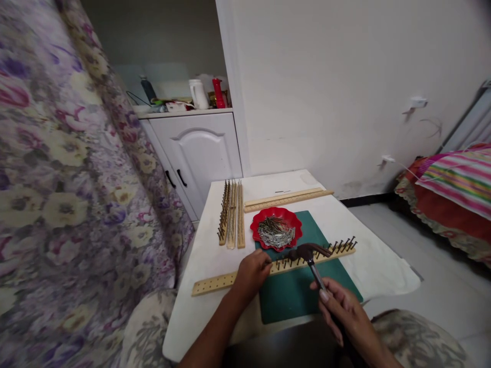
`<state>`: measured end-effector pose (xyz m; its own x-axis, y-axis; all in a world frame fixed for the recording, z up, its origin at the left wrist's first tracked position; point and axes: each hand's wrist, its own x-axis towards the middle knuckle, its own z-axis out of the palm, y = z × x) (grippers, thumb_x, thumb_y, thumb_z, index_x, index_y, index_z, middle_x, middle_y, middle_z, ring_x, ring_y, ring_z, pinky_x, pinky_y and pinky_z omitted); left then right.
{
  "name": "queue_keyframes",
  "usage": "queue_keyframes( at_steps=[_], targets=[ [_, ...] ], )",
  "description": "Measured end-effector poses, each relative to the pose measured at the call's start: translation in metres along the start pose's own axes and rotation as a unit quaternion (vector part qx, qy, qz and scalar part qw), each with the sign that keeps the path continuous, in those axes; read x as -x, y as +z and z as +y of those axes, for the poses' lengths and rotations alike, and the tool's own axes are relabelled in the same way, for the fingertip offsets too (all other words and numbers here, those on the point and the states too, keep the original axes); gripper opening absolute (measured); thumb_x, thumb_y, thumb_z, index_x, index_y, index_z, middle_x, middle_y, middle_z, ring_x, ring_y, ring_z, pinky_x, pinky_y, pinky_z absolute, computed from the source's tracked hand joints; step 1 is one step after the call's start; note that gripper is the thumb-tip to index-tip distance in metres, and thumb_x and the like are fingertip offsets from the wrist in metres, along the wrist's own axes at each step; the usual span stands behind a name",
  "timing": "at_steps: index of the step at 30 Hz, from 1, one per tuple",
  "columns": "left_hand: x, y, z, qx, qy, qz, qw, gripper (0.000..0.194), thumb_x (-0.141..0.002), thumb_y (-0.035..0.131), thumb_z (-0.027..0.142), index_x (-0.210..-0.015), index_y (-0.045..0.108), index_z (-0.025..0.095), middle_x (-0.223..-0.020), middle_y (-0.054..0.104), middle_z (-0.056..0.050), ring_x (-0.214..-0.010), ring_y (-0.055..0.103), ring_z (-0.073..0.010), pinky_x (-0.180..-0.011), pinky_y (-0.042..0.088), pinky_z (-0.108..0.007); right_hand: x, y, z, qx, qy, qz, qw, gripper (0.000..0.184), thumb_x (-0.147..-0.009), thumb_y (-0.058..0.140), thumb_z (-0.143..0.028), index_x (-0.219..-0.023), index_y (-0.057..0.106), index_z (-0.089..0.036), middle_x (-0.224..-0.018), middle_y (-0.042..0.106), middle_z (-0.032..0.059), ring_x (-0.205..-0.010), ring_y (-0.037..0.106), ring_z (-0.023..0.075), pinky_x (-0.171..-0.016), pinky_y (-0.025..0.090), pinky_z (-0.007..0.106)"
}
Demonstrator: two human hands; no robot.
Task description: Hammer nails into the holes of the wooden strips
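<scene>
My right hand (341, 309) is wrapped round the handle of a claw hammer (315, 271). The hammer's dark head hangs over a pale wooden strip (217, 282), hiding part of it. Upright nails (339, 248) stand along the strip's right part, while small holes dot its left end. My left hand (251, 273) lies across the strip just left of the nails, fingers pinched together; whatever they hold is hidden. Under the strip's right part is a green mat (287, 301). Beyond it sits a red scalloped dish (253, 227) with many loose nails (278, 232).
Several wooden strips (241, 214) stand side by side at the table's back left, one bristling with nails. More strips (287, 199) lie along the back of the white table (184, 317). A floral curtain (95, 179) hangs at left, a white cabinet (203, 153) behind.
</scene>
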<state>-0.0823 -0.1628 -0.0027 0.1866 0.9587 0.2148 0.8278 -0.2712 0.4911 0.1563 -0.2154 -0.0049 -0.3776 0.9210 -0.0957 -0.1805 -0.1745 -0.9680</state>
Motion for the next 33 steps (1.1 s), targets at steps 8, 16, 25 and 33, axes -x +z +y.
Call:
queue_keyframes(
  at_steps=[8, 16, 25, 33],
  targets=[
    [0.004, 0.018, -0.01, 0.081, -0.033, 0.049, 0.995, 0.008, -0.078, 0.058, 0.021, -0.071, 0.06, 0.018, -0.069, 0.053, 0.002, -0.064, 0.05, -0.0104, -0.059, 0.032, -0.021, -0.012, 0.02, 0.001, 0.04, 0.002, -0.031, 0.999, 0.031, -0.09, 0.048, -0.045, -0.107, 0.047, -0.019, -0.049, 0.051, -0.0119, -0.027, 0.033, 0.001, -0.029, 0.019, 0.013],
    [0.006, 0.021, -0.014, 0.099, -0.025, 0.051, 0.993, 0.021, -0.078, 0.054, 0.018, -0.059, 0.045, 0.016, -0.063, 0.045, 0.004, -0.059, 0.043, -0.0086, -0.056, 0.027, -0.021, -0.018, 0.039, 0.001, 0.14, 0.023, -0.061, 0.988, 0.032, -0.091, 0.044, -0.047, -0.109, 0.048, -0.02, -0.053, 0.048, -0.0117, -0.03, 0.033, 0.0024, -0.029, 0.024, 0.014],
    [0.007, 0.017, -0.012, 0.113, -0.021, 0.048, 0.992, 0.021, -0.079, 0.053, 0.018, -0.059, 0.044, 0.016, -0.063, 0.045, 0.004, -0.061, 0.044, -0.0088, -0.057, 0.028, -0.021, -0.019, 0.043, 0.0, 0.167, 0.015, -0.049, 0.985, 0.031, -0.091, 0.043, -0.047, -0.107, 0.051, -0.022, -0.051, 0.048, -0.0106, -0.031, 0.034, 0.0042, -0.03, 0.024, 0.016],
    [0.008, 0.017, -0.01, 0.122, -0.027, 0.051, 0.991, 0.013, -0.078, 0.055, 0.019, -0.065, 0.054, 0.017, -0.067, 0.051, 0.003, -0.064, 0.048, -0.0098, -0.059, 0.032, -0.021, -0.016, 0.042, -0.003, 0.151, 0.0, -0.033, 0.988, 0.032, -0.091, 0.044, -0.046, -0.111, 0.049, -0.021, -0.052, 0.047, -0.0111, -0.031, 0.034, 0.0035, -0.03, 0.024, 0.015]
  ],
)
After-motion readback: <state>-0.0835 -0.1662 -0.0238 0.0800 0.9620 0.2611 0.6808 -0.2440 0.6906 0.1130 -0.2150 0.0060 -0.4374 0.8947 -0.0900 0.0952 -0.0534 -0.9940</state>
